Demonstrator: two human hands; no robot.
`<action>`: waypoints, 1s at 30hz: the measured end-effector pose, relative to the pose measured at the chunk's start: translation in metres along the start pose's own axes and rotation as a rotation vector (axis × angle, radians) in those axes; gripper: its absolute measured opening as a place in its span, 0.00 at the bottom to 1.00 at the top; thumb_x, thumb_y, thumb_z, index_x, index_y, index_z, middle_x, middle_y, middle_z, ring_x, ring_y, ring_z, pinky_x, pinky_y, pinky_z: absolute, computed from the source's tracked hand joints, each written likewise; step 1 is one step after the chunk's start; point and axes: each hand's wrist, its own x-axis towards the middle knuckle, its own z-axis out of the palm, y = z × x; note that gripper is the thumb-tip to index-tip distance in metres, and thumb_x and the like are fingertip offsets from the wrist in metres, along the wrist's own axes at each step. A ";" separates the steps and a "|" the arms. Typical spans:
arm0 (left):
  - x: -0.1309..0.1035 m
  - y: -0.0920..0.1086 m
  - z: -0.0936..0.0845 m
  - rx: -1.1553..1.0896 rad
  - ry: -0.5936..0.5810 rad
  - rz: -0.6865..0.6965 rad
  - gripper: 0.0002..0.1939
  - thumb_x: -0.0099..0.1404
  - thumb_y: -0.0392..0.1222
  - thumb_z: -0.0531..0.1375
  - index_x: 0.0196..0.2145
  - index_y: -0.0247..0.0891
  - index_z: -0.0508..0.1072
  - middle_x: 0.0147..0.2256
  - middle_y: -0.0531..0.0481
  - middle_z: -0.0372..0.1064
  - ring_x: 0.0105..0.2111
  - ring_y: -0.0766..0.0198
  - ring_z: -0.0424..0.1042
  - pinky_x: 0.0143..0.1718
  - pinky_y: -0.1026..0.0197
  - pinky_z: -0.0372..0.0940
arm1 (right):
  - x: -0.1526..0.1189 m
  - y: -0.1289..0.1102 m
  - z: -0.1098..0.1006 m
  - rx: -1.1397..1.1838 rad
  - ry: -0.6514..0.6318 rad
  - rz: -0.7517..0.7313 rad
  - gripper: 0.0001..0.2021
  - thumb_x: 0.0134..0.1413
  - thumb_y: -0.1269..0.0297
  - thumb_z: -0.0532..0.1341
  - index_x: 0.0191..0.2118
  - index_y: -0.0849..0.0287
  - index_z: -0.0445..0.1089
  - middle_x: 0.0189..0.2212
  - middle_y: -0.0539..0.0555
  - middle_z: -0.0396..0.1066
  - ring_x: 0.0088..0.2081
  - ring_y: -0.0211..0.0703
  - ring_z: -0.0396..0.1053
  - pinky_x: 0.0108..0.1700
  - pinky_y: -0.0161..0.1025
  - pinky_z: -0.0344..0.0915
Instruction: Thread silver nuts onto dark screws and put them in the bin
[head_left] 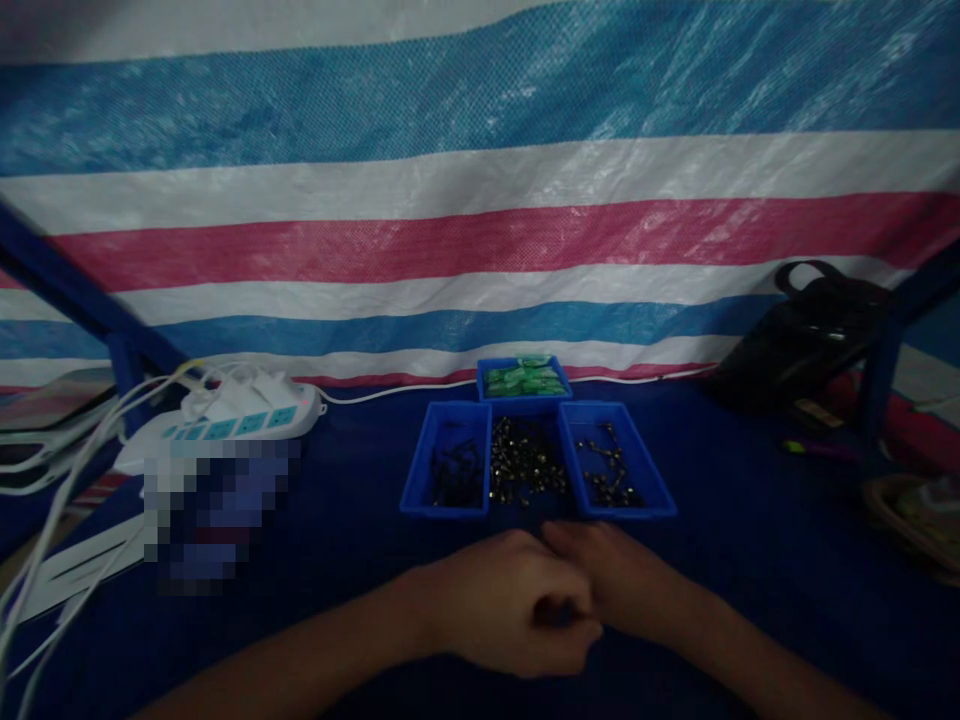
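Head view, left hand (510,605), right hand (607,580) touching, no legible writing

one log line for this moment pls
hands: left hand and right hand closed, touching | held: cannot tell | ahead: loose dark parts between blue trays

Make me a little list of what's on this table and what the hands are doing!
left hand: curled, pressed against the other hand, contents hidden
right hand: curled, touching the left hand
left blue tray: dark small parts
loose pile: shiny small metal parts, between the trays
right blue tray: dark small parts
back blue tray: green pieces
power strip: white, far left, cables plugged in
black bag: far right
table: dark blue cover
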 end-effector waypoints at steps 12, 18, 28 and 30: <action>-0.036 -0.041 0.042 0.521 0.187 -0.278 0.06 0.64 0.38 0.48 0.33 0.38 0.62 0.27 0.53 0.67 0.26 0.64 0.70 0.25 0.64 0.63 | -0.001 -0.002 -0.003 -0.060 0.019 -0.027 0.02 0.56 0.69 0.51 0.34 0.58 0.59 0.29 0.49 0.68 0.30 0.36 0.66 0.29 0.33 0.53; -0.040 -0.045 0.037 0.499 0.201 -0.264 0.06 0.64 0.38 0.48 0.34 0.38 0.63 0.27 0.52 0.68 0.26 0.65 0.70 0.27 0.64 0.65 | -0.002 -0.001 -0.002 -0.097 0.015 -0.086 0.02 0.57 0.68 0.51 0.34 0.58 0.58 0.28 0.49 0.68 0.28 0.36 0.66 0.28 0.33 0.53; -0.039 -0.052 0.028 0.410 0.183 -0.254 0.08 0.66 0.39 0.46 0.36 0.38 0.64 0.29 0.53 0.68 0.28 0.66 0.71 0.28 0.64 0.65 | -0.001 0.000 -0.002 -0.090 0.033 -0.102 0.03 0.58 0.67 0.51 0.35 0.59 0.59 0.28 0.49 0.69 0.28 0.35 0.67 0.28 0.33 0.54; -0.038 -0.051 0.027 0.380 0.195 -0.272 0.08 0.67 0.39 0.46 0.37 0.38 0.63 0.29 0.53 0.69 0.28 0.66 0.71 0.28 0.65 0.65 | -0.001 0.000 -0.002 -0.088 0.040 -0.091 0.04 0.59 0.66 0.50 0.36 0.59 0.60 0.28 0.50 0.69 0.28 0.36 0.67 0.28 0.33 0.54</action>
